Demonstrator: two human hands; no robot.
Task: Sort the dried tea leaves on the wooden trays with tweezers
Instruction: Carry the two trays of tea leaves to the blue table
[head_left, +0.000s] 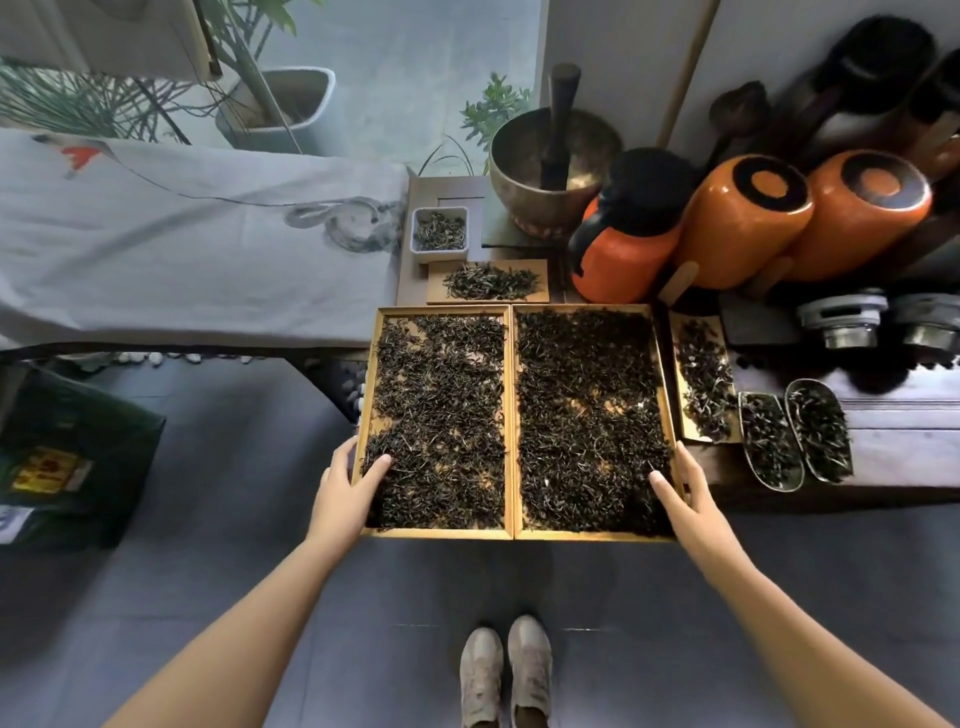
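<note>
The left hand (347, 483) grips the left tray's (370, 364) outer rim, the right hand (685, 493) the right tray's (662, 358), thumbs resting on the tea leaves (587, 415).

Both hands (347, 486) (685, 491) on outer edges of two leaf-filled wooden trays (513, 415)

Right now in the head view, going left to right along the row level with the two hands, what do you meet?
left hand → left wooden tray → right wooden tray → right hand → first metal scoop of tea → second metal scoop of tea
</note>
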